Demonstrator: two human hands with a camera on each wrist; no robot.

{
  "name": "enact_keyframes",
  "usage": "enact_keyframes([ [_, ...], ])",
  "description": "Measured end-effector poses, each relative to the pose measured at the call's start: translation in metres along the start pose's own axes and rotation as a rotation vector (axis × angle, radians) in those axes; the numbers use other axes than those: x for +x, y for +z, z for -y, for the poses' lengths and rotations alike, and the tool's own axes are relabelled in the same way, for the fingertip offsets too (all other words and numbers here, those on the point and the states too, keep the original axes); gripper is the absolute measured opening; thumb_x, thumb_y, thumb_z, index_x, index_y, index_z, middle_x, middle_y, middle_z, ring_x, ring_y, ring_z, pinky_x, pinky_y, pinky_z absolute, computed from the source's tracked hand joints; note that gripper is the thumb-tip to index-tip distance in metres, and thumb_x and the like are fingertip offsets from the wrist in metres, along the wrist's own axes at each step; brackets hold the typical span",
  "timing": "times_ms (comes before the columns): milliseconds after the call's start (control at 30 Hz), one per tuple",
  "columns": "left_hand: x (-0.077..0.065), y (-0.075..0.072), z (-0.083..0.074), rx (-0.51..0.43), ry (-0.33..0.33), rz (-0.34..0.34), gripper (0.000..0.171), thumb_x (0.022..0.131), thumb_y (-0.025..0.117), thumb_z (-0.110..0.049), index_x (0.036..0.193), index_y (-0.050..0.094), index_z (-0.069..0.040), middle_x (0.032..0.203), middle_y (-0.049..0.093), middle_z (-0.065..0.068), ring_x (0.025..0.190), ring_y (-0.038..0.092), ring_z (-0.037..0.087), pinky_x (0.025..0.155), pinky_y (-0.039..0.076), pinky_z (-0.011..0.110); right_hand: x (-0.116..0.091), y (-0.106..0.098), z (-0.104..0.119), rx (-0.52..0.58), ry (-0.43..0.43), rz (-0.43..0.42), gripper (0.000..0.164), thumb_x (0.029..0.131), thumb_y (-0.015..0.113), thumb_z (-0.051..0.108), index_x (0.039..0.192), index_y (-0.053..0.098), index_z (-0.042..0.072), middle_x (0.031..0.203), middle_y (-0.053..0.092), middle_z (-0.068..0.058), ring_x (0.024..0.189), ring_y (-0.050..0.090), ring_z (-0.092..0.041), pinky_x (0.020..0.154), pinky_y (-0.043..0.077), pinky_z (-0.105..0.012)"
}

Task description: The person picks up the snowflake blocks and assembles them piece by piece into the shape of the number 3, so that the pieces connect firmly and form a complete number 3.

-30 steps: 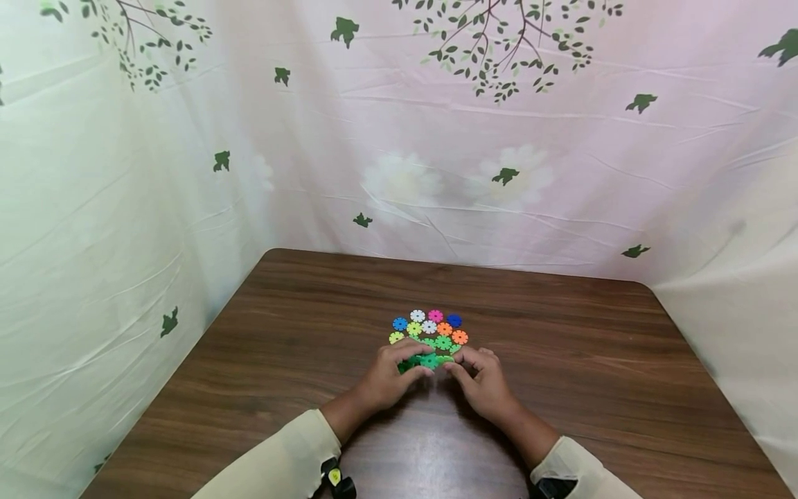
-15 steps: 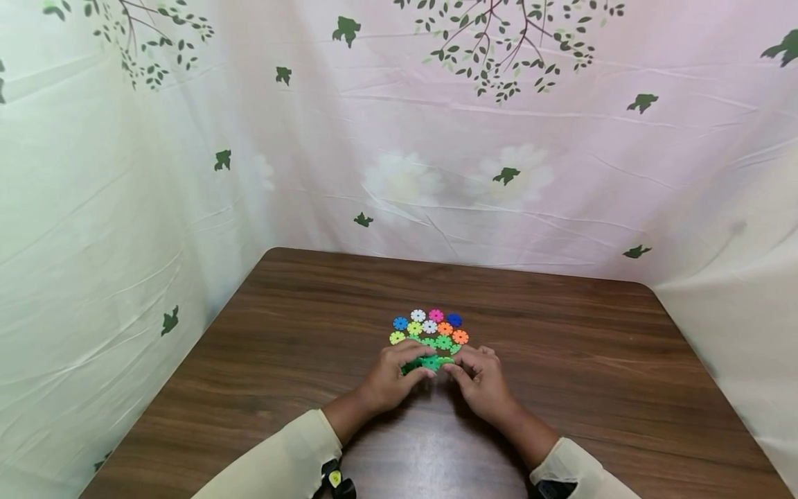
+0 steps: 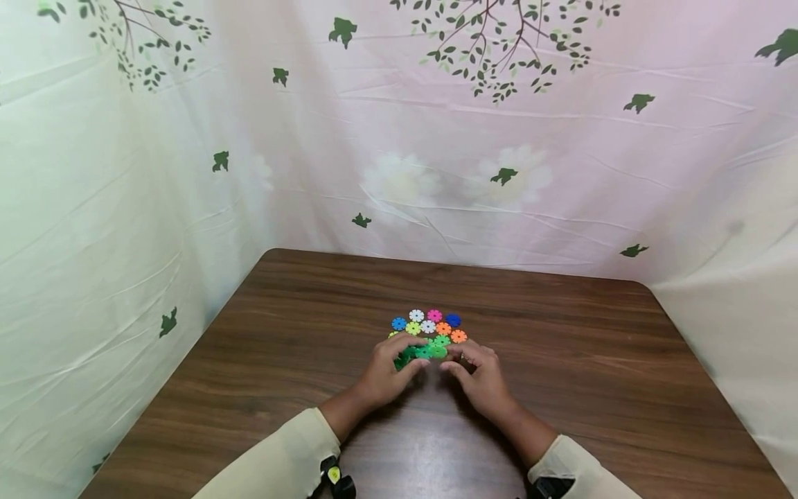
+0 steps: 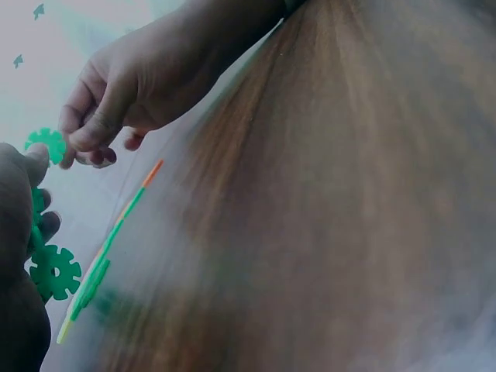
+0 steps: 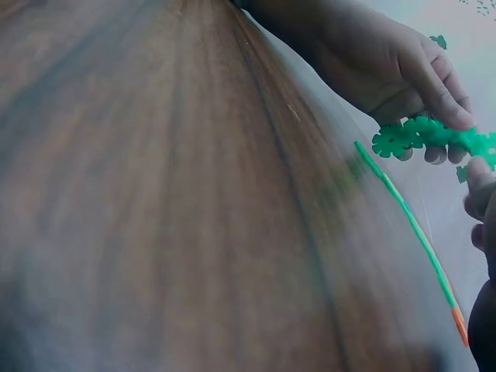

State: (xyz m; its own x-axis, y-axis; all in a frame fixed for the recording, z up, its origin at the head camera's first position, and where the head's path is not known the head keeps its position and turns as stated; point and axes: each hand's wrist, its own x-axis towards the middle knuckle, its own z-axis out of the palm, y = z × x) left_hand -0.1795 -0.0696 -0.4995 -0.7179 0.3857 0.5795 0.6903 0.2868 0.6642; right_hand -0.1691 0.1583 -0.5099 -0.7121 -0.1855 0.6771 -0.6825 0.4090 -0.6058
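In the head view my left hand [image 3: 384, 373] grips a short chain of joined green notched discs [image 3: 424, 352] between its thumb and fingers. The chain spreads to the right out of that hand, and part of it is hidden behind the fingers. My right hand [image 3: 483, 381] pinches at the chain's right end with thumb and forefinger. An end disc [image 4: 48, 145] shows at the right hand's fingertips in the left wrist view. Across the left hand's fingers in the right wrist view lie more of the green discs [image 5: 393, 141].
Just beyond the hands, loose notched discs lie flat on the brown wooden table [image 3: 299, 326]: white [image 3: 416, 315], pink [image 3: 434, 315], blue [image 3: 453, 320], orange [image 3: 458, 336], yellow [image 3: 413, 328] and green [image 3: 441, 340]. A patterned cloth [image 3: 449, 138] hangs behind the table.
The green chain has tilted and shifted slightly up and left in the head view. Both hands have stayed nearly in place, and the right thumb and forefinger stand a little farther apart.
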Motion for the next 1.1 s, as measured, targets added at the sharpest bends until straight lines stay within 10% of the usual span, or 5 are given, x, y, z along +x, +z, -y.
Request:
enact_keyframes([
  [233, 0.0004, -0.0027, 0.0000, -0.043, -0.072, -0.023, 0.029, 0.103, 0.075, -0.009, 0.131, 0.071, 0.001, 0.126, 0.074, 0.015, 0.115, 0.071, 0.025, 0.097, 0.060, 0.033, 0.0024, 0.0022, -0.0064, -0.069, 0.003, -0.049, 0.038, 0.073, 0.093, -0.010, 0.106, 0.081, 0.003, 0.096, 0.079, -0.010, 0.090, 0.070, -0.024, 0.084, 0.056, -0.033],
  [500, -0.0010, -0.0047, 0.0020, -0.103, -0.109, -0.050, 0.033, 0.105, 0.072, -0.007, 0.137, 0.069, -0.004, 0.121, 0.073, 0.018, 0.102, 0.066, 0.018, 0.084, 0.057, 0.031, 0.0052, 0.0006, -0.0057, -0.170, 0.221, -0.027, 0.035, 0.078, 0.093, -0.001, 0.110, 0.080, 0.001, 0.108, 0.077, -0.013, 0.108, 0.065, -0.036, 0.094, 0.026, -0.052],
  [1100, -0.0019, -0.0055, 0.0033, -0.115, -0.110, -0.049, 0.028, 0.106, 0.071, -0.008, 0.133, 0.071, -0.003, 0.121, 0.072, 0.014, 0.099, 0.064, 0.012, 0.080, 0.056, 0.025, 0.0066, -0.0034, -0.0053, -0.271, 0.475, 0.077, 0.029, 0.086, 0.094, 0.013, 0.111, 0.081, 0.005, 0.120, 0.069, -0.014, 0.119, 0.054, -0.036, 0.096, 0.023, -0.061],
])
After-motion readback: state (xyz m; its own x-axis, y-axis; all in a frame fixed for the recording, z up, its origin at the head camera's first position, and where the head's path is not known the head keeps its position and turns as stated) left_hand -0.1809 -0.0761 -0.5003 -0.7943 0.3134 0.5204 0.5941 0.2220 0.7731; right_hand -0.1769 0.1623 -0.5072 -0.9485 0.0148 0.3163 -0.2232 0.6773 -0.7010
